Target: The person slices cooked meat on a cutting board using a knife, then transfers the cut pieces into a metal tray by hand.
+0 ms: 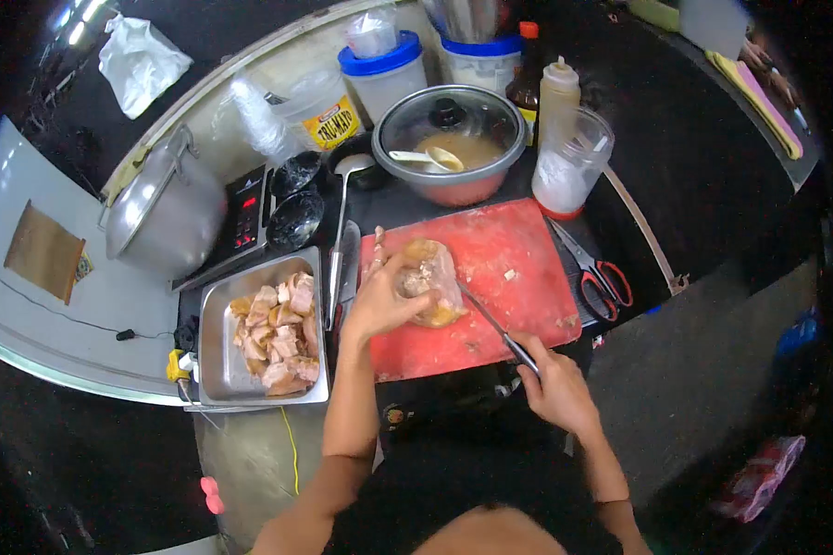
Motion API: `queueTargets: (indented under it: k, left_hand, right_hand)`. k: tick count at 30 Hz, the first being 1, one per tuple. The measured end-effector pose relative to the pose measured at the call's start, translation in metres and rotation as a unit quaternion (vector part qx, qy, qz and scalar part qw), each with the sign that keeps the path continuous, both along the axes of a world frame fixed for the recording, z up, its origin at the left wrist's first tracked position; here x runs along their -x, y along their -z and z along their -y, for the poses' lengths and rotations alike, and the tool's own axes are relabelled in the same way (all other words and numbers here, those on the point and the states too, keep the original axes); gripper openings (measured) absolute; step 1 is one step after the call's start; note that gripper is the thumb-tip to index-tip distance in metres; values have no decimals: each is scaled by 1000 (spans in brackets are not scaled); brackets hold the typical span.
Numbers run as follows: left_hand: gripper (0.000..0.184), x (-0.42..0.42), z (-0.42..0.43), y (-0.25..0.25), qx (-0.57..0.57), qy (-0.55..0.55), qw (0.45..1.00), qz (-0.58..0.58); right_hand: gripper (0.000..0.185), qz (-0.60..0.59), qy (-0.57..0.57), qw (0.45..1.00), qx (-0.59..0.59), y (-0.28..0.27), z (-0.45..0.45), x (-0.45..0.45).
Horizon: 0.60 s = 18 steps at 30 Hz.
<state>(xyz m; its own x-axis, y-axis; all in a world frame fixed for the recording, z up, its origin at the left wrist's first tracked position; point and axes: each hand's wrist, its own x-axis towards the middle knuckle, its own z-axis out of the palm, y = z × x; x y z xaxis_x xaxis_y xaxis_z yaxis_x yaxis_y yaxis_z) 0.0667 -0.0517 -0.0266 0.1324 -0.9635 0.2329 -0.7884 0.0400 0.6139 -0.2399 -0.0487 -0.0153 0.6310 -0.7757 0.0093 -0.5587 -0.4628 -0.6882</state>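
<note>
A piece of cooked meat (444, 301) with a brownish rind lies on the red cutting board (528, 264). My left hand (379, 301) holds it from the left, with the fingers curved over its top and the thumb across it. In my right hand (560, 393) is a knife (518, 351), gripped by its dark handle. Its blade points up and left, with the tip end against the meat's right side. Small scraps lie on the board. To the left, a metal tray (215, 361) holds several cut meat chunks (282, 333).
Behind the board stands a lidded bowl (453, 180) with a spoon visible on it. Scissors (602, 287) lie right of the board. A ladle (340, 231) and another knife (350, 264) lie between tray and board. A big pot (167, 203) stands beside an induction cooker (241, 222).
</note>
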Motion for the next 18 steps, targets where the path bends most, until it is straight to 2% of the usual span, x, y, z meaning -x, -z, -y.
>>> queueTargets:
  k: [2,3,4,6,8,9,11,12,13,15,18]
  left_hand:
    - [49,-10,7,-11,-55,71,996,15]
    - [48,-13,8,-17,-64,92,994,16]
    - [48,-13,9,-22,-75,117,990,15]
    - [49,-19,12,-22,-65,159,985,23]
    - [42,-35,10,-23,-59,98,992,-46]
    - [36,-42,11,-25,-12,48,997,-67]
    - [24,-61,14,-44,-34,-41,998,16]
    - [24,-72,18,-47,-66,-86,994,-32]
    - [20,-69,20,-59,-52,-91,994,24]
    - [21,-78,31,-63,-54,-75,994,63]
    - [24,-106,45,-47,-79,-34,996,29]
  right_hand:
    - [44,-3,-12,1000,22,-13,5,10]
    - [43,-67,-4,997,30,-23,10,15]
    - [44,-35,-13,995,94,-30,18,16]
    - [42,-49,-23,987,152,-75,31,13]
    - [44,-4,-46,980,191,-120,39,6]
    - [45,20,-58,978,200,-138,41,3]
    - [44,85,-109,967,213,-161,50,-9]
    - [43,125,-138,959,212,-165,52,-17]
    - [40,201,-155,936,244,-169,47,-32]
    - [39,284,-202,899,264,-174,31,-57]
    - [38,351,-287,854,255,-179,-9,-91]
